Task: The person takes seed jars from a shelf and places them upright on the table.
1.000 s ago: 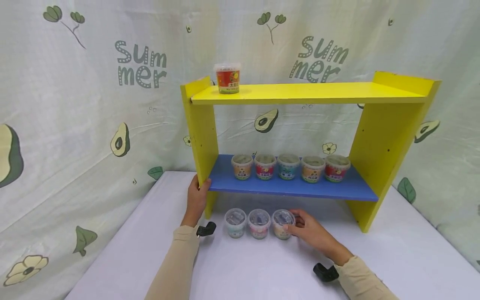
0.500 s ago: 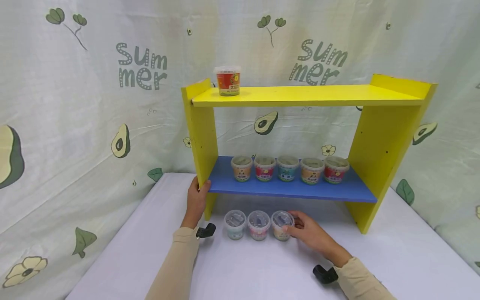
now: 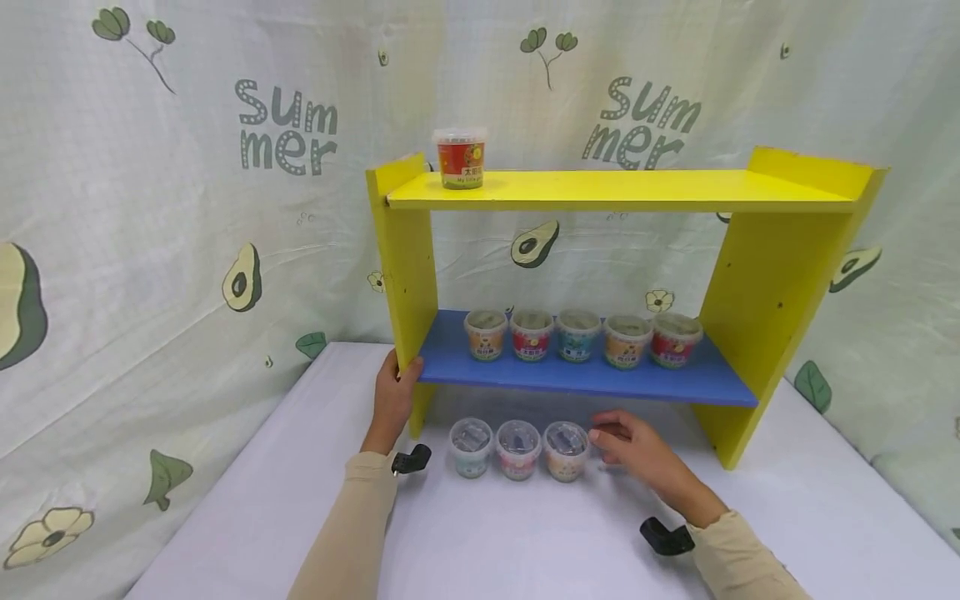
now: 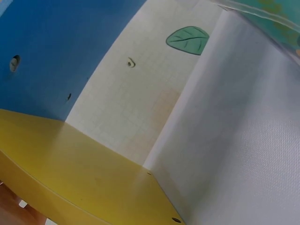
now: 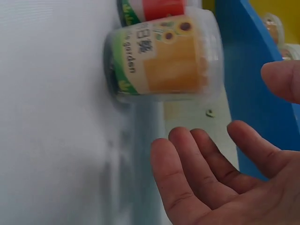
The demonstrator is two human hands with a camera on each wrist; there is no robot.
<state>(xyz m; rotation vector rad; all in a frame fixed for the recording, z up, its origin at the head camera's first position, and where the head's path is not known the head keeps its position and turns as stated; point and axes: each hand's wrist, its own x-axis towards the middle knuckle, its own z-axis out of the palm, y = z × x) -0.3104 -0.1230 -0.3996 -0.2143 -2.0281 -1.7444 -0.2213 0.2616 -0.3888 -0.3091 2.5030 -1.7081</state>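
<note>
Fingers of your right hand [image 3: 633,446] are now coming off the orange cup [image 3: 566,451], spread and holding nothing. Cup is standing on the table [image 3: 787,517], third in its row, so it is placed. Your left hand [image 3: 393,398] is still gripping the shelf [image 3: 405,275].

Three tubs [image 3: 517,447] in a row on tabletop [image 3: 525,542], in front of & below lower shelf [image 3: 585,379] w/ five tubs [image 3: 578,335]. One tub [image 3: 460,157] at left end of top shelf [image 3: 615,190]. Left hand [image 3: 393,398] at shelf's left upright, right hand [image 3: 633,451] just right of the row, apart.
</note>
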